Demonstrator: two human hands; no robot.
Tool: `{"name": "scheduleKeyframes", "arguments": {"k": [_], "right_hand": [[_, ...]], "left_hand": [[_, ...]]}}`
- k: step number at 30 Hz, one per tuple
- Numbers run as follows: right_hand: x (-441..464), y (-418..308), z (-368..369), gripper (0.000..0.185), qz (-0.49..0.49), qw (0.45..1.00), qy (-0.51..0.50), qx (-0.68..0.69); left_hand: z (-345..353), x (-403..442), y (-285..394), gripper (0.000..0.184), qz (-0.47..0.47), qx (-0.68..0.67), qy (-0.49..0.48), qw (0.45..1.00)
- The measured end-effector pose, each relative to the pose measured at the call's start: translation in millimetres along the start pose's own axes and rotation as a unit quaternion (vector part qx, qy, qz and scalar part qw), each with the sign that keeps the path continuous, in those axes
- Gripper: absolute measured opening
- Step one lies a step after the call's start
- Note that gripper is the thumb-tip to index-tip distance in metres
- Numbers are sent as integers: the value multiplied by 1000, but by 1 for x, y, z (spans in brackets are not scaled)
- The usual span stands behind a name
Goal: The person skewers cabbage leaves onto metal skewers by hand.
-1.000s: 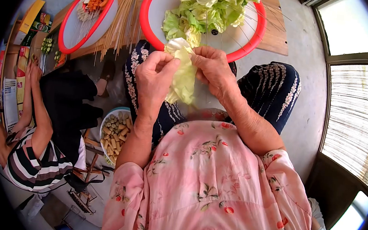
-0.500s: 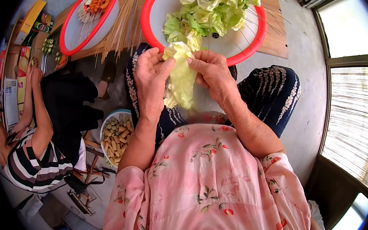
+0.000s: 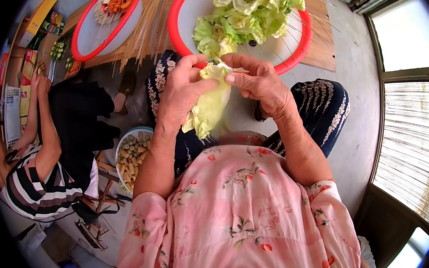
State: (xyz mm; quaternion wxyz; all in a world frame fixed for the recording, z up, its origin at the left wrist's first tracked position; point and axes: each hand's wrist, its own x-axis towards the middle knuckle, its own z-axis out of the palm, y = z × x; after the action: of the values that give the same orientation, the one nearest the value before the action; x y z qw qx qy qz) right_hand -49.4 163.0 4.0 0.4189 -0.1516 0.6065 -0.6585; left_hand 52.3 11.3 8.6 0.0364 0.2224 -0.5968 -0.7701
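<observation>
Pale green and limp, the leaf (image 3: pixel 210 106) hangs between the two hands. I see the left hand (image 3: pixel 180 88) pinching its top part, with the thumb across the front and the other fingertips hidden. On the right hand (image 3: pixel 263 85), the thumb touches the top right edge and the first finger sticks out, away from it. I can't tell if the fingers behind it pinch too.

The long way of the leaf runs down from the grip toward the pink shirt (image 3: pixel 250 197), leaning a bit to the left arm. The left hand is nearer and covers more of it. Just past the fingertips, on the side away from the shirt, is the big tray's red rim (image 3: pixel 173 25), with a pile of leaves (image 3: pixel 249 18) inside it. Thin sticks (image 3: pixel 144 33) lie to the left of that tray.

Half a second ago, the leaf hung more to the right and looked thinner. Now its low end is over to the left, the left thumb lies further across it, and the right first finger is more lifted.
</observation>
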Motion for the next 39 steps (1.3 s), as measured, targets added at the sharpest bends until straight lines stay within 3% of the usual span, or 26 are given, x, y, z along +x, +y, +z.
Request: {"name": "scheduleKeyframes", "arguments": {"k": [2, 6, 11, 14, 17, 18, 21, 26, 39], "right_hand": [[2, 0, 0, 41, -44, 997, -16, -63], [7, 4, -5, 30, 30, 999, -32, -29], [8, 8, 1, 19, 12, 983, 102, 155], [9, 8, 6, 15, -23, 962, 162, 217], [9, 10, 17, 17, -41, 956, 184, 224], [9, 12, 20, 17, -43, 956, 186, 222], [8, 14, 35, 15, -63, 952, 193, 229], [2, 19, 46, 16, -47, 967, 194, 160], [2, 24, 32, 29, -69, 994, 88, -13]], "left_hand": [[2, 2, 3, 55, -14, 38, -33, 999], [-6, 7, 10, 58, -18, 41, -90, 995], [-20, 13, 5, 26, 77, -127, 84, 985], [-30, 13, -17, 23, 111, -160, 196, 961], [3, -4, -17, 30, 42, -192, 90, 976], [4, -4, -32, 41, 40, -138, 27, 989], [25, -5, -36, 36, 44, -135, 10, 990], [34, 2, -32, 31, 74, -185, 116, 973], [13, 2, -18, 36, 45, -198, 122, 972]]}}
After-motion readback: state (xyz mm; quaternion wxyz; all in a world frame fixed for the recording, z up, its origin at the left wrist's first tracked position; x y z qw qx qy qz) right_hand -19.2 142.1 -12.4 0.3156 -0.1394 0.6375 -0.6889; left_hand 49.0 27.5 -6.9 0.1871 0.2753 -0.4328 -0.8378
